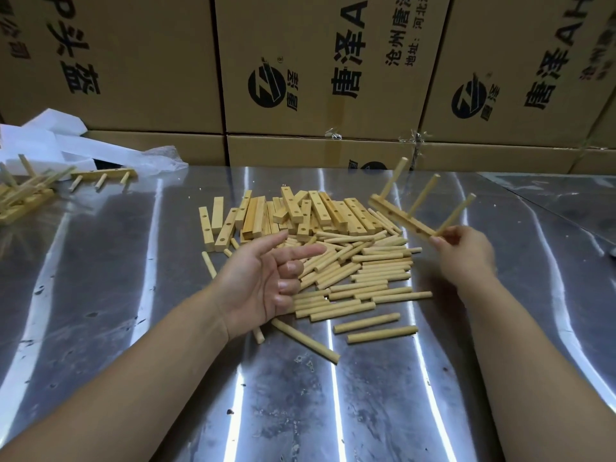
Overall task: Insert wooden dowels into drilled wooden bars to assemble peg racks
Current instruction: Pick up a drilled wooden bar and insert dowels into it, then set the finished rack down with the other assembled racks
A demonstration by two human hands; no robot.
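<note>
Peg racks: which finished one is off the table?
The three-dowel rack on the right: the right hand holds it by its near end, above the pile of bars. The other racks lie at the far left.

table (pixel 100 295): glossy scuffed metal | dowels (pixel 373 288), bars (pixel 293 208): pale matt wood | boxes (pixel 150 61): probably cardboard

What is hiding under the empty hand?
Loose dowels lie on the shiny metal table below the left hand. Some ends poke out past the palm and wrist; whatever lies right beneath the hand is covered.
</note>
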